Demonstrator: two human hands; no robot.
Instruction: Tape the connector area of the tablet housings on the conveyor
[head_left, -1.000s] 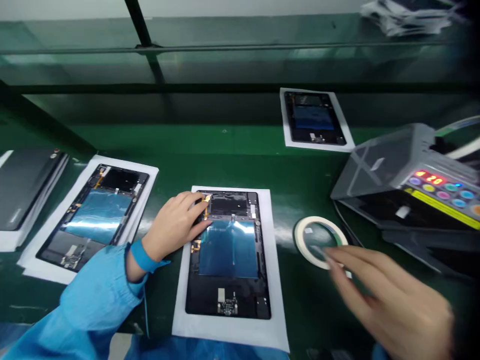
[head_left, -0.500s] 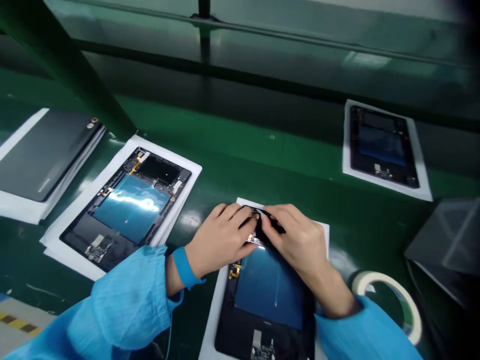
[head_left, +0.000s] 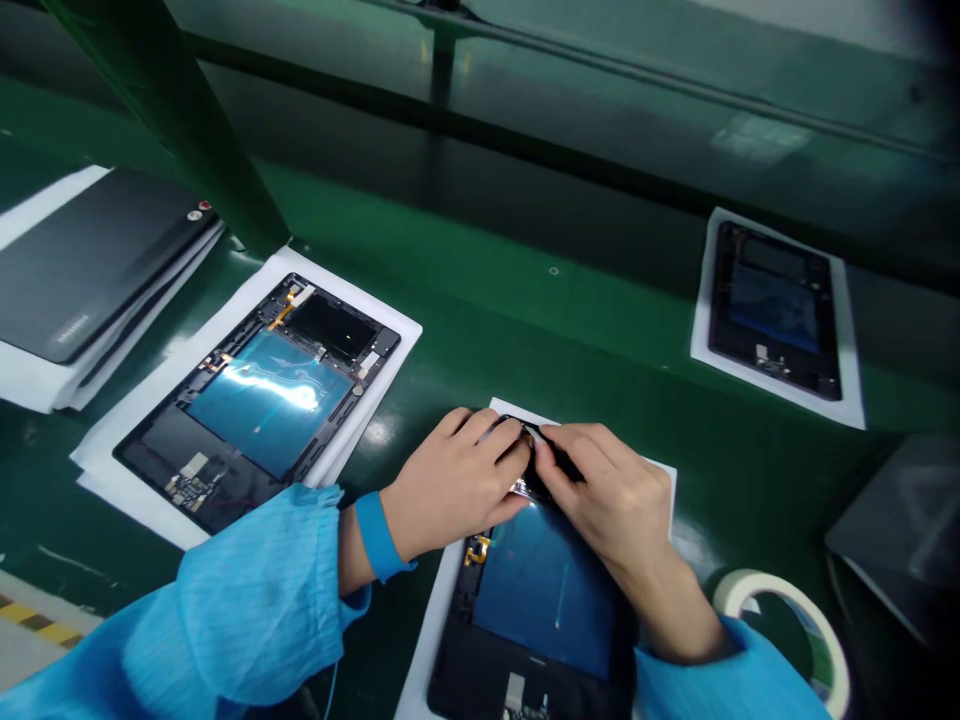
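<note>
My left hand (head_left: 454, 485) and my right hand (head_left: 611, 490) meet over the top end of a black tablet chassis (head_left: 457, 660) with a blue inner panel (head_left: 544, 600). Their fingertips pinch a thin black strip (head_left: 559, 450) at the chassis's top edge. Part of that strip and the chassis's top end are hidden behind my fingers. A small gold flex part (head_left: 476, 550) shows just below my left hand. The chassis lies on a white paper sheet (head_left: 439, 620). A blue wristband (head_left: 379, 535) circles my left wrist.
Another open chassis on white paper (head_left: 255, 400) lies left, and a third (head_left: 772, 310) lies far right. A dark tablet back cover (head_left: 90, 260) lies on paper at far left. A white tape roll (head_left: 780, 625) and a grey device (head_left: 896, 520) sit lower right on the green bench (head_left: 555, 330).
My right hand has moved from beside the tape roll to the chassis's top edge, joining my left hand on the black strip. The view has swung, shifting the bench items right and down.
</note>
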